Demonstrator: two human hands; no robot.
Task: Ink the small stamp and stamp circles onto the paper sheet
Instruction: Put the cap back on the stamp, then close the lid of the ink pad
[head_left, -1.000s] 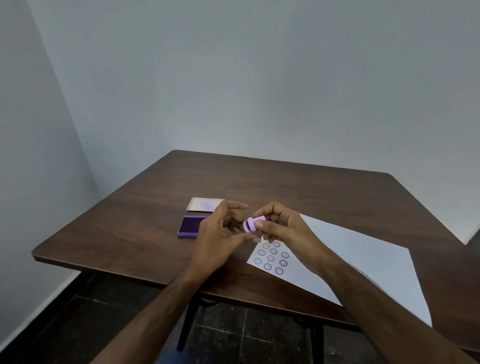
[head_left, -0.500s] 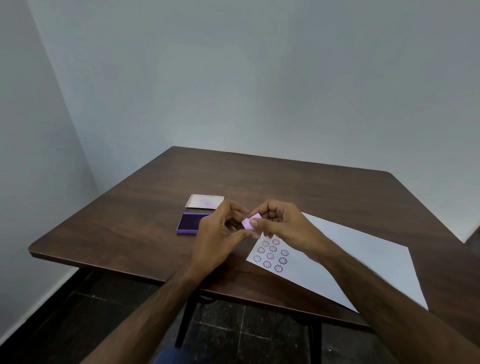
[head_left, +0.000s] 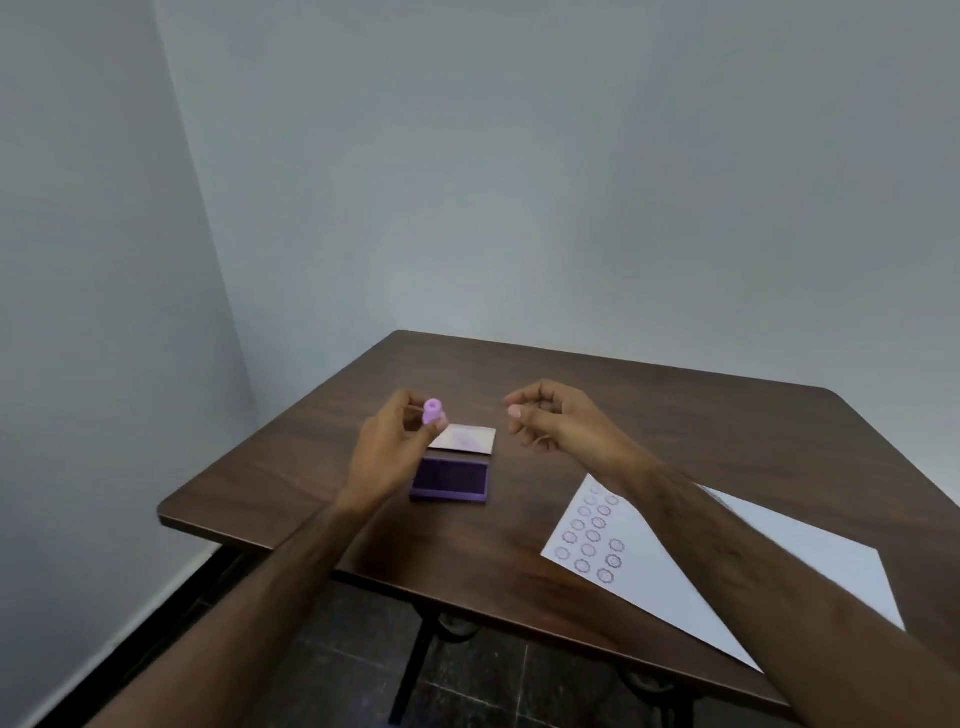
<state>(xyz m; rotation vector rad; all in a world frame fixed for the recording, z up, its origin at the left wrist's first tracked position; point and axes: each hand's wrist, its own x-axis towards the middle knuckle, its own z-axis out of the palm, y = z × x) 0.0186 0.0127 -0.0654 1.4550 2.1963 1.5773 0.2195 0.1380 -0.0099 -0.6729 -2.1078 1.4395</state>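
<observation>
My left hand (head_left: 387, 452) pinches the small pink stamp (head_left: 433, 412) between thumb and fingers, holding it in the air above the far end of the ink pad. The open purple ink pad (head_left: 451, 479) lies on the brown table (head_left: 675, 415), with its pale lid (head_left: 465, 439) folded back behind it. My right hand (head_left: 553, 422) hovers to the right of the stamp, fingers curled, thumb and forefinger pinched; whether it holds anything I cannot tell. The white paper sheet (head_left: 779, 566) lies at the right, bearing several purple stamped circles (head_left: 592, 535) near its left corner, partly hidden by my right forearm.
Grey walls meet in a corner behind the table's left edge. The table's near edge (head_left: 415, 582) runs diagonally, with dark floor tiles and a black metal table leg (head_left: 410, 670) below it.
My hands have separated: the left now holds the stamp alone and has lifted it above the ink pad, the right has drawn away to the right. The camera view has swung left.
</observation>
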